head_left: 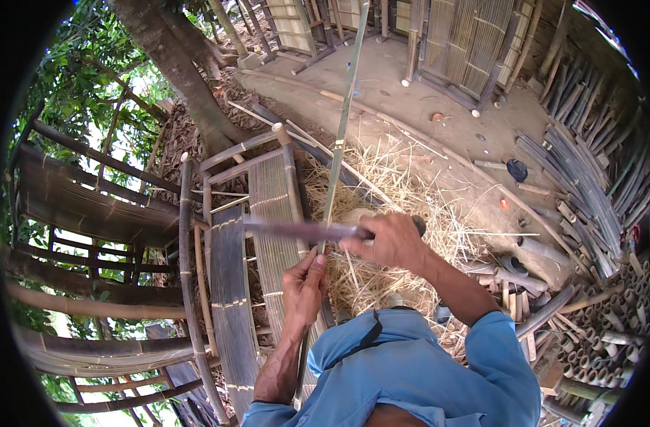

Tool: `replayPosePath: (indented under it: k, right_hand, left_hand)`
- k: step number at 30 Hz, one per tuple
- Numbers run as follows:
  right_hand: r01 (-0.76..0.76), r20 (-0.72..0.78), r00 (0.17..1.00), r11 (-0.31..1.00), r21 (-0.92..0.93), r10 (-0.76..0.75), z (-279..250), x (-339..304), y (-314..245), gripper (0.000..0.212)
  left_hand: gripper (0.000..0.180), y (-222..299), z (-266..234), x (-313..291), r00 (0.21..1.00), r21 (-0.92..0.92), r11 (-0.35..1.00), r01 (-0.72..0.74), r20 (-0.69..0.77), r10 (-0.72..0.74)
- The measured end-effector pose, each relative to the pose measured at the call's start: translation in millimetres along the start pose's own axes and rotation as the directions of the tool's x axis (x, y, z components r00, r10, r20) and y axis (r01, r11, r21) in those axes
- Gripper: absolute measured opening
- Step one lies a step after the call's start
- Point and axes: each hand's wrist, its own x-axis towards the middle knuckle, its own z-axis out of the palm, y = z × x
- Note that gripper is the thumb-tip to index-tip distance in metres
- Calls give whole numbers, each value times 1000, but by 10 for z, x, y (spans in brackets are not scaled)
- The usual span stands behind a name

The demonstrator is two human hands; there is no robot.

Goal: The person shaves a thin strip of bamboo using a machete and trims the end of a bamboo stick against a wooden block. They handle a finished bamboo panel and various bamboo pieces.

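My left hand [305,290] is closed around a long, narrow green bamboo strip [345,117], with the thumb pressed along it. The strip stretches far forward from the hand, and its near end passes down beside my left forearm. My right hand [395,243] grips the dark handle of a large knife [286,228]. Its blade points left and is smeared by motion. It crosses the strip just beyond my left fingers; whether the edge has entered the bamboo I cannot tell.
Pale shavings [403,188] cover the ground ahead. Slatted bamboo benches [272,206] stand close on the left, near a tree trunk [190,85]. Bamboo poles [588,185] and many cut tubes [609,341] are piled on the right. A long pole [439,146] lies across the ground.
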Motion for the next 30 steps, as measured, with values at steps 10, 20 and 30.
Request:
replayPosePath:
  k: [10, 20, 30]
  right_hand:
    - [-152, -14, 988, 986, -75, 151, -371, 278, 320, 70]
    - [-449, 17, 891, 887, -106, 453, -662, 404, 664, 68]
    - [-646, -27, 764, 763, -16, 645, -1371, 689, 1759, 93]
  left_hand:
    - [34, -49, -88, -281, 999, 26, 999, 40, 7, -40]
    - [27, -134, -324, -610, 998, 105, 992, 67, -13, -66]
    - [18, -274, -740, -1231, 996, 421, 907, 9, -84, 29]
